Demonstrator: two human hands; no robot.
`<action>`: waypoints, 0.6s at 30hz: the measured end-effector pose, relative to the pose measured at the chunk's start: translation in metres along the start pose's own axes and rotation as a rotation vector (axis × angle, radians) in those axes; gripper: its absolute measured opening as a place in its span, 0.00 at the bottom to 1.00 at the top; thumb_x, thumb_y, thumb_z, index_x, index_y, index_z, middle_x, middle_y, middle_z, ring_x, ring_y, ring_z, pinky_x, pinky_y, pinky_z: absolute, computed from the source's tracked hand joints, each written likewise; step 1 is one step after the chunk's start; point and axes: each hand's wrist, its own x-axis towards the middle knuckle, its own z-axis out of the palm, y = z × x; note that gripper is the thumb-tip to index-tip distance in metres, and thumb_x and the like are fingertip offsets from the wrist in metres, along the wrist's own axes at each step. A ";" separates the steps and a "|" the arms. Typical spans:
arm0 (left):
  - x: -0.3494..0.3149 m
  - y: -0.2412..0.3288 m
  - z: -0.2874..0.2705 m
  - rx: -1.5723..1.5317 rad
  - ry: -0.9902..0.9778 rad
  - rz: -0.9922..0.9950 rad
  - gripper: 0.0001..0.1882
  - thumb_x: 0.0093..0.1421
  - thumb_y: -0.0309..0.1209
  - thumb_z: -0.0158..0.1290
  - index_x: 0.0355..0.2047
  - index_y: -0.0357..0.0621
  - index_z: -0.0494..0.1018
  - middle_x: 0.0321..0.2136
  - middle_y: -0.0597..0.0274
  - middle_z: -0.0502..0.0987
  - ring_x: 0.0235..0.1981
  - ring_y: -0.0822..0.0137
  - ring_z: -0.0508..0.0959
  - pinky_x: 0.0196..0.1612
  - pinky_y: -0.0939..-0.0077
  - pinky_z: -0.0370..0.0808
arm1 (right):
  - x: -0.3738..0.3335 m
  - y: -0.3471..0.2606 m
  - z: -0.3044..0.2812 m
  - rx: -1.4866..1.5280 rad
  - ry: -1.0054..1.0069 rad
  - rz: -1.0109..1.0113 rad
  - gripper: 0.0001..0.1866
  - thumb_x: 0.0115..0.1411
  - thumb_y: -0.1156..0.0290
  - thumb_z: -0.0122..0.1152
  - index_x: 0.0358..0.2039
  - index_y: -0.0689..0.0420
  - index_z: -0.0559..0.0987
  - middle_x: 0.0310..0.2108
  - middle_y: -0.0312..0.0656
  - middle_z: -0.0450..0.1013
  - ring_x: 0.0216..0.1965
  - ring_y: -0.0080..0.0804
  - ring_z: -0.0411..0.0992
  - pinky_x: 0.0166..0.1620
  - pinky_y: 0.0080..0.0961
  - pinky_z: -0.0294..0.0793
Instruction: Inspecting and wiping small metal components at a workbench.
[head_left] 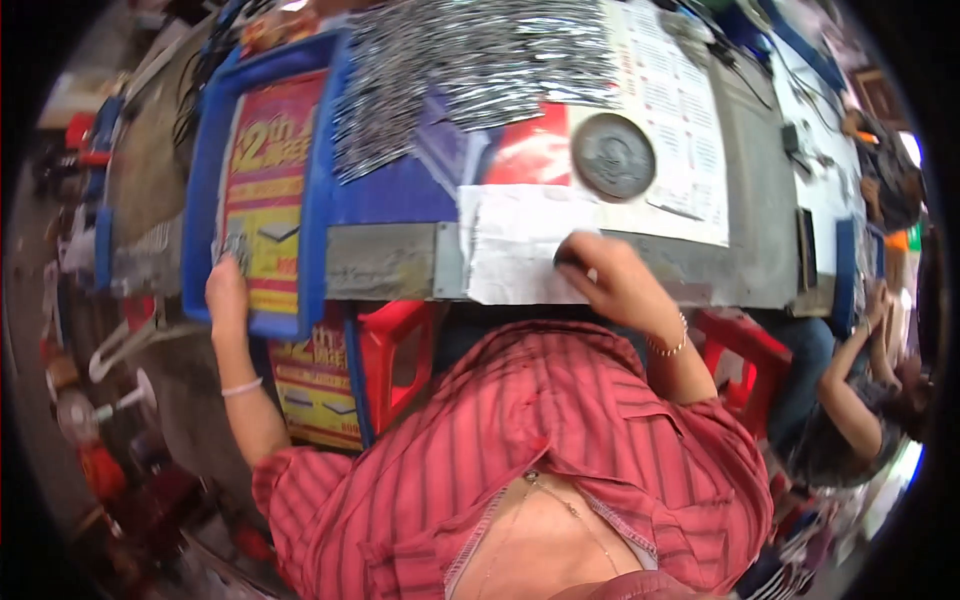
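My left hand [228,290] is over the left side of a blue tray [333,130], its fingers drawn together at a small cluster of silvery pieces [236,243]. Printed red and yellow sheets [262,170] line the tray. My right hand [620,285] is closed on a small dark, rounded object [568,259] above a white sheet of paper [525,235] at the table's near edge. What exactly that object is, I cannot tell. Beyond the paper sits a round grey dish [614,155] with a raised pattern. Many thin silvery strips [480,50] lie spread at the back.
Printed white sheets [680,120] lie under the dish. Beneath the table edge are red stools [395,345] and another lined blue tray [320,400]. A person [855,400] sits at the right. Cables [790,80] run along the far right.
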 end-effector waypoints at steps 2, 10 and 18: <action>0.002 0.005 -0.008 0.041 -0.101 -0.049 0.06 0.57 0.22 0.41 0.31 0.35 0.68 0.28 0.37 0.75 0.33 0.39 0.75 0.34 0.49 0.71 | -0.003 0.018 -0.024 -0.091 0.165 0.085 0.06 0.55 0.77 0.56 0.34 0.62 0.72 0.25 0.49 0.70 0.25 0.39 0.70 0.29 0.27 0.69; -0.016 0.036 -0.043 -0.459 0.223 -0.159 0.19 0.57 0.23 0.47 0.50 0.36 0.65 0.30 0.49 0.77 0.28 0.60 0.78 0.33 0.68 0.74 | 0.026 0.102 -0.086 -0.239 0.364 0.258 0.06 0.56 0.75 0.56 0.32 0.64 0.74 0.23 0.47 0.72 0.25 0.34 0.70 0.31 0.27 0.69; -0.088 0.162 -0.116 -1.388 0.023 -0.045 0.10 0.60 0.20 0.47 0.42 0.35 0.69 0.24 0.64 0.75 0.20 0.80 0.70 0.23 0.88 0.67 | 0.069 0.115 -0.091 -0.797 0.038 0.287 0.07 0.46 0.71 0.58 0.27 0.60 0.76 0.29 0.51 0.74 0.34 0.50 0.73 0.37 0.42 0.72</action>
